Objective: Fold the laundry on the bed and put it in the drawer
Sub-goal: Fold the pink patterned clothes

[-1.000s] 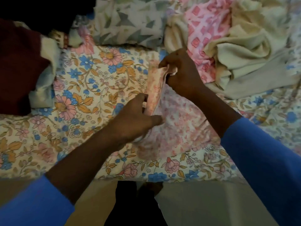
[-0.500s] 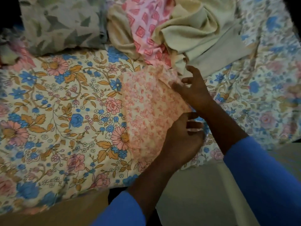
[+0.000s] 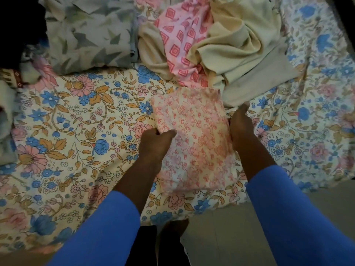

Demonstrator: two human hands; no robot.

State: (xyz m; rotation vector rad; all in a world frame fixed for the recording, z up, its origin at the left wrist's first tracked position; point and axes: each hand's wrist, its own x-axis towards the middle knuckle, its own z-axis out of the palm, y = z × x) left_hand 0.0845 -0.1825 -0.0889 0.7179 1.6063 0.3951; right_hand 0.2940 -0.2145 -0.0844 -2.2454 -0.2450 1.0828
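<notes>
A pink floral cloth, folded into a rectangle, lies on the flowered bed sheet near the bed's front edge. My left hand grips its left edge, thumb on top and fingers tucked under. Against the cloth's right edge sits my right hand, with fingers hidden beneath the fold. Behind it lies a heap of unfolded laundry: a pink diamond-print piece and a cream garment. No drawer is in view.
A grey leaf-print pillow or cloth lies at the back left. Dark and white clothes sit at the far left edge. The floor shows below the bed's front edge, with my feet there.
The cloth has been folded over into a flat rectangle. My left hand moved from its right side to its left edge, and my right hand dropped to the right edge.
</notes>
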